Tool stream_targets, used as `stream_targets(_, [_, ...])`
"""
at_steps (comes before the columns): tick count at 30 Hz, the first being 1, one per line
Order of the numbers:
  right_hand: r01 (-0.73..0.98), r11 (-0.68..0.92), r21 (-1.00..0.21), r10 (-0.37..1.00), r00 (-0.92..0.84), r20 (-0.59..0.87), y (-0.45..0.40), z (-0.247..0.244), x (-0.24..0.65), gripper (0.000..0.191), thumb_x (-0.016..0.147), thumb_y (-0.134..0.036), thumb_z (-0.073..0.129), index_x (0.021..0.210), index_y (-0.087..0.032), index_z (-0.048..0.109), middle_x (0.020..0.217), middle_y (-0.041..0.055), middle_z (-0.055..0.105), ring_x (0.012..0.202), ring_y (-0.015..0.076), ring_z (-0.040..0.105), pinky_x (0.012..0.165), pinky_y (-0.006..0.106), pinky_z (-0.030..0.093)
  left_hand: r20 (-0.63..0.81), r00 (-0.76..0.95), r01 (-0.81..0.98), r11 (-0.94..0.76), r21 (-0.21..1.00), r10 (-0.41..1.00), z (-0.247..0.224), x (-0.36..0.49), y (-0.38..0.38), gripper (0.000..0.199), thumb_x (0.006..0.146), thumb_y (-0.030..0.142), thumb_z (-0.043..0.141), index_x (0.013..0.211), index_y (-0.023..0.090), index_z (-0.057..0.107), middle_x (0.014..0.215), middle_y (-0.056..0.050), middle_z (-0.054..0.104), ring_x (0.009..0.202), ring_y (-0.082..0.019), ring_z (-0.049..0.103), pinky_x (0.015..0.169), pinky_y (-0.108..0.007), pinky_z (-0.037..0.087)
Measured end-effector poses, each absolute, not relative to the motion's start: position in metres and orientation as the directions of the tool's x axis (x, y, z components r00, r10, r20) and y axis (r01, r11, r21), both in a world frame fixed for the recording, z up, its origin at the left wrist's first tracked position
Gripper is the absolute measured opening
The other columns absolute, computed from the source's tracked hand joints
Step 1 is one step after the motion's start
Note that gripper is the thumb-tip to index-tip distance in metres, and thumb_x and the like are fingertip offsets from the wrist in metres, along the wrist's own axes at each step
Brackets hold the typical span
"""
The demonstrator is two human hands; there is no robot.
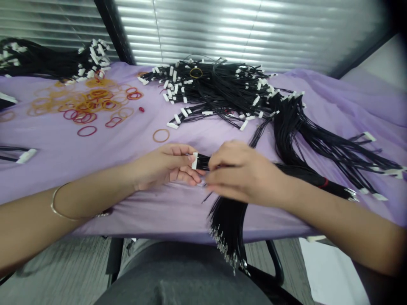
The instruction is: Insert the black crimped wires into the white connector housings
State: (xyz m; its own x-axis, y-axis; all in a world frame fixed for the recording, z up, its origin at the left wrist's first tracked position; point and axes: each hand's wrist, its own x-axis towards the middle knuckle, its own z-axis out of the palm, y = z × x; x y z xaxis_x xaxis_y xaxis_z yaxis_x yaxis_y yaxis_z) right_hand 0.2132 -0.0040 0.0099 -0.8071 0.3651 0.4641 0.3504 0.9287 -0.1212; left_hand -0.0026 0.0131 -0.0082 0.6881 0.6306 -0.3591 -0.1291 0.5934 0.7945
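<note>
White conn. [195, 161] is mid-surface, nearer the front edge, w/ black wires running out of it to the R. L hand [168, 166]: grip narrow, thumb + fingertips pinching the conn. R hand [246, 171]: over the wires just beside it, fingers bunched, but blurred; can't tell if its grip has hold of a wire.

Progress, my read: this one's part-done, several wires seemingly seated; exact no. & any free slots too small to tell. Loose wires [230, 216] w/ metal tips hang over the front edge under R hand, no conn. visible on those ends, so prob. plenty left. Big harness pile [219, 84] along the far edge + another pile [47, 61] at far L corner have white conns. on, look done.

Room: surface [133, 144] is bare L of centre, b/w L forearm & rubber bands [95, 99]; only a lone band [161, 135] nr there. R side's tight: banded bundle [318, 180] beyond R forearm, more harnesses [346, 144] toward the R edge.
</note>
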Motion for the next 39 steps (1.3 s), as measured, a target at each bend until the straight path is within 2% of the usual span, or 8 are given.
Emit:
stream_targets(3, [0.328, 0.937, -0.120, 0.346, -0.821, 0.454, -0.008, 0.006, 0.209, 0.020, 0.092, -0.029, 0.053, 0.088, -0.014, 0.066, 0.087, 0.0060, 0.065, 0.078, 0.0157, 0.055, 0.073, 0.031, 0.045, -0.345, 0.685, -0.150, 0.587, 0.796, 0.642, -0.008, -0.003, 0.013, 0.008, 0.085, 0.012, 0.060, 0.090, 0.011, 0.054, 0.069, -0.007, 0.071, 0.064, -0.013, 0.070, 0.064, -0.021, 0.056])
stream_targets(6, [0.487, 0.869, -0.083, 0.461, -0.737, 0.494, -0.005, 0.001, 0.208, 0.022, 0.093, -0.021, 0.048, 0.082, -0.011, 0.064, 0.080, 0.0081, 0.064, 0.078, 0.0172, 0.056, 0.073, 0.031, 0.047, -0.337, 0.686, -0.151, 0.579, 0.801, 0.645, -0.007, -0.002, 0.014, 0.008, 0.084, 0.012, 0.062, 0.088, 0.010, 0.055, 0.075, -0.008, 0.072, 0.065, -0.014, 0.070, 0.064, -0.022, 0.057])
stream_targets(10, [0.610, 0.785, -0.109, 0.586, -0.672, 0.453, -0.001, -0.003, 0.212, 0.020, 0.091, -0.022, 0.051, 0.082, -0.011, 0.064, 0.078, 0.0086, 0.064, 0.077, 0.0191, 0.058, 0.074, 0.033, 0.048, -0.358, 0.664, -0.139, 0.579, 0.804, 0.656, -0.005, -0.001, 0.014, 0.007, 0.086, 0.013, 0.062, 0.087, 0.011, 0.055, 0.078, -0.008, 0.073, 0.064, -0.012, 0.069, 0.063, -0.021, 0.056])
stream_targets(13, [0.602, 0.780, -0.173, 0.599, -0.636, 0.486, 0.000, -0.003, 0.212, 0.018, 0.091, -0.023, 0.053, 0.082, -0.011, 0.064, 0.078, 0.0082, 0.064, 0.076, 0.0181, 0.059, 0.071, 0.031, 0.048, -0.360, 0.663, -0.122, 0.569, 0.813, 0.656, -0.005, 0.000, 0.013, 0.005, 0.088, 0.013, 0.059, 0.087, 0.011, 0.055, 0.079, -0.007, 0.073, 0.064, -0.011, 0.069, 0.064, -0.021, 0.056])
stream_targets(19, [0.586, 0.779, -0.222, 0.606, -0.616, 0.502, 0.002, -0.003, 0.213, 0.009, 0.085, -0.014, 0.057, 0.082, -0.010, 0.063, 0.076, 0.0073, 0.062, 0.072, 0.0159, 0.058, 0.066, 0.027, 0.047, -0.364, 0.657, -0.106, 0.560, 0.822, 0.660, -0.006, 0.000, 0.012, 0.005, 0.092, 0.009, 0.050, 0.088, 0.012, 0.053, 0.078, -0.007, 0.073, 0.066, -0.010, 0.069, 0.064, -0.020, 0.056])
stream_targets(28, [0.605, 0.760, -0.239, 0.633, -0.603, 0.485, 0.006, -0.003, 0.216, 0.009, 0.086, -0.014, 0.057, 0.085, -0.010, 0.065, 0.083, 0.0091, 0.063, 0.079, 0.0174, 0.059, 0.073, 0.030, 0.050, -0.354, 0.655, -0.112, 0.549, 0.828, 0.668, -0.005, -0.001, 0.011, 0.005, 0.091, 0.011, 0.054, 0.087, 0.012, 0.052, 0.075, -0.006, 0.073, 0.066, -0.010, 0.069, 0.064, -0.018, 0.055])
stream_targets(34, [0.541, 0.751, -0.378, 0.660, -0.620, 0.424, 0.007, -0.006, 0.214, 0.011, 0.087, -0.017, 0.057, 0.089, -0.012, 0.067, 0.084, 0.0078, 0.062, 0.081, 0.0165, 0.059, 0.075, 0.030, 0.051, -0.315, 0.671, -0.110, 0.511, 0.853, 0.671, -0.008, -0.001, 0.010, 0.004, 0.089, 0.014, 0.058, 0.089, 0.011, 0.055, 0.079, -0.005, 0.073, 0.066, -0.010, 0.069, 0.065, -0.020, 0.056])
stream_targets(39, [0.462, 0.827, -0.322, 0.562, -0.709, 0.427, 0.009, 0.005, 0.217, 0.018, 0.091, -0.017, 0.051, 0.082, -0.012, 0.067, 0.081, 0.0070, 0.067, 0.077, 0.0153, 0.062, 0.072, 0.028, 0.051, -0.346, 0.658, -0.078, 0.517, 0.852, 0.669, -0.005, 0.001, 0.008, 0.007, 0.090, 0.013, 0.056, 0.084, 0.013, 0.051, 0.075, -0.004, 0.072, 0.067, -0.012, 0.070, 0.066, -0.022, 0.056])
